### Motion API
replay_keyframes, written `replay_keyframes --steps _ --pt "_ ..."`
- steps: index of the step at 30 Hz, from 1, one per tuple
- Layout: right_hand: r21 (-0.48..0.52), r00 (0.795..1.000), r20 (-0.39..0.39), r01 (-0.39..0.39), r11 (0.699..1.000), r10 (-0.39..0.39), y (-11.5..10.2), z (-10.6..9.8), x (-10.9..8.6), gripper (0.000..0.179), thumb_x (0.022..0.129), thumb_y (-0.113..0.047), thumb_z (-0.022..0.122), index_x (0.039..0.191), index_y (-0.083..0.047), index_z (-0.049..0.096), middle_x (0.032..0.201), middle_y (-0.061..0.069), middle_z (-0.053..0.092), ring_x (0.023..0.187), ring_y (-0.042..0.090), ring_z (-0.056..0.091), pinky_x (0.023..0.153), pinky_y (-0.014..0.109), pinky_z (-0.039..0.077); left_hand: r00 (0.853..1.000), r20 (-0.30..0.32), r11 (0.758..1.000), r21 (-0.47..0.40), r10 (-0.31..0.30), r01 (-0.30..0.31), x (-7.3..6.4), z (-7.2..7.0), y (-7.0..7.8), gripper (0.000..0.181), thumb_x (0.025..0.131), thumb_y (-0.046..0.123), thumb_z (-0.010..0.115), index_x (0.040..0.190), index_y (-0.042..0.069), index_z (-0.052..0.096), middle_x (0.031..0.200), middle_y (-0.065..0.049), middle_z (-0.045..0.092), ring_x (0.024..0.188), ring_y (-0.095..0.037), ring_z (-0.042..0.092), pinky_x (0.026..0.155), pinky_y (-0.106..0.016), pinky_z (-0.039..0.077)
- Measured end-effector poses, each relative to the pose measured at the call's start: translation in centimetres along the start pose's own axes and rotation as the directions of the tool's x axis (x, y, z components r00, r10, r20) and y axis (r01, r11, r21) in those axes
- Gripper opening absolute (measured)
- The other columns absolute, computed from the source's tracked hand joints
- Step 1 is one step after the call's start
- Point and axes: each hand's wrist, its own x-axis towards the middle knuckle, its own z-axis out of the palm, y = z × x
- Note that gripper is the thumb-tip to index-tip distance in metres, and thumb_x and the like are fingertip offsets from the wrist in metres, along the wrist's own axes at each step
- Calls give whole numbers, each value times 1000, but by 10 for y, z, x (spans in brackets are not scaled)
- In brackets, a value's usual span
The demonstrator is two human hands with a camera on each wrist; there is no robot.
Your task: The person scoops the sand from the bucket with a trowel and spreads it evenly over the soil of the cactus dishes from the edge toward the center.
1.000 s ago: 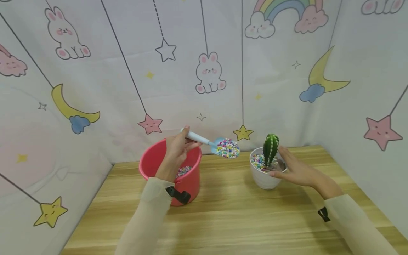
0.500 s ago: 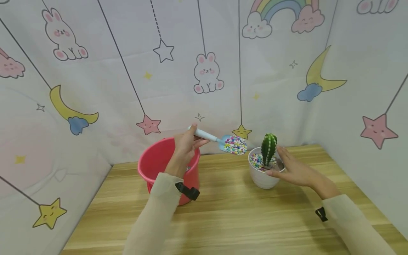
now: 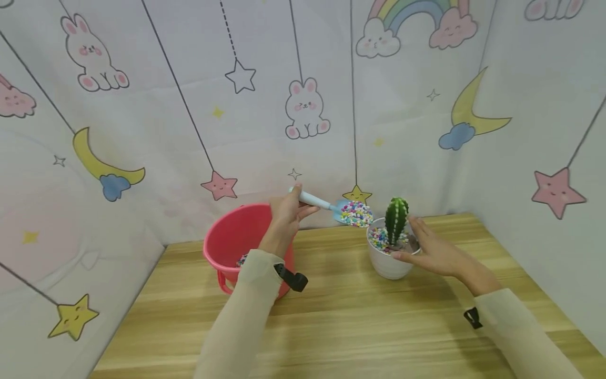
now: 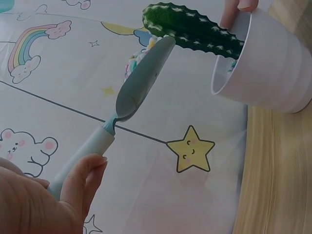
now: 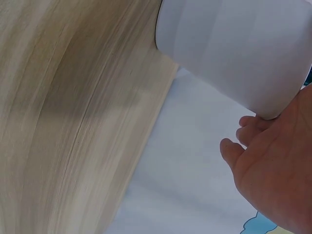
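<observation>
My left hand (image 3: 285,213) grips the pale handle of a light-blue toy shovel (image 4: 139,83). Small multicoloured pebbles (image 3: 357,213) are heaped on its blade, which is held up near the pot's left rim. In the left wrist view the blade's tip overlaps the cactus. My right hand (image 3: 440,252) holds the white flowerpot (image 3: 390,265) by the right side of its rim, thumb at the front and fingers behind. A green cactus (image 3: 396,221) stands in the pot, with coloured pebbles around its left side and a brownish patch at the right.
A red bucket (image 3: 220,252) with more pebbles inside stands at the left, partly hidden by my left forearm. The wooden table (image 3: 350,326) ends at the back against a printed cloth (image 3: 255,142) with bunnies, stars and moons.
My left hand has moved right from over the bucket, bringing the loaded shovel close to the pot. My right hand stays at the pot's rim. The view has shifted slightly.
</observation>
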Motion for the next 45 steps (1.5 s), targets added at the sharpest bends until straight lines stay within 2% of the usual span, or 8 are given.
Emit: replay_keyframes --steps 6,14,18,23,30,35,41,45 --pt "-3 1000 -6 -2 1000 2 3 2 0 117 96 -67 63 167 1 -1 173 32 2 159 56 13 125 73 26 1000 -4 1000 10 -17 17 6 8 -8 43 108 26 61 136 -6 58 110 -22 65 92 -30 79 72 -33 68" --pt "16 1000 3 -15 1000 15 2 2 1 118 96 -68 62 167 0 -2 174 30 1 160 55 11 126 73 24 1000 5 999 43 -23 23 8 16 -12 46 108 26 61 139 -6 50 115 -25 65 104 -35 79 74 -31 68" --pt "12 1000 8 -26 1000 26 0 2 0 118 96 -70 61 167 0 -2 174 30 0 160 55 11 125 74 26 1000 6 997 76 -23 23 8 19 -13 47 108 28 62 138 -6 51 122 -28 64 93 -30 81 72 -29 68" --pt "1 999 -1 -34 999 34 1 3 -1 119 96 -71 60 167 1 -2 174 31 1 159 56 14 124 74 29 1000 4 995 100 -10 9 8 25 -19 44 107 29 62 130 -8 56 109 -24 65 71 -20 79 72 -30 68" --pt "-9 999 -11 -51 999 51 -5 4 -2 120 95 -73 58 167 2 -2 173 32 1 157 58 17 124 73 30 1000 -9 994 112 -5 6 9 28 -29 40 106 29 64 122 -7 62 99 -19 65 90 -32 82 74 -33 68" --pt "-32 998 -29 -64 997 63 -11 6 -1 120 95 -74 58 165 7 4 173 32 5 158 56 16 126 71 28 1000 -4 990 141 14 -13 12 24 -33 35 107 29 62 113 -5 62 97 -17 62 76 -27 82 74 -33 68" --pt "-53 997 -77 -30 998 26 -17 7 -3 116 95 -72 61 162 10 16 167 34 22 150 58 34 120 70 39 1000 -1 987 157 21 -20 12 23 -33 31 107 28 61 107 -3 62 95 -16 64 62 -19 79 72 -32 68" --pt "-4 999 -37 4 1000 -4 -16 1 -4 119 94 -67 66 162 12 10 168 38 14 154 60 24 124 72 32 1000 -3 986 164 21 -21 12 23 -34 31 107 29 61 105 -2 62 94 -15 64 62 -19 78 71 -32 68"
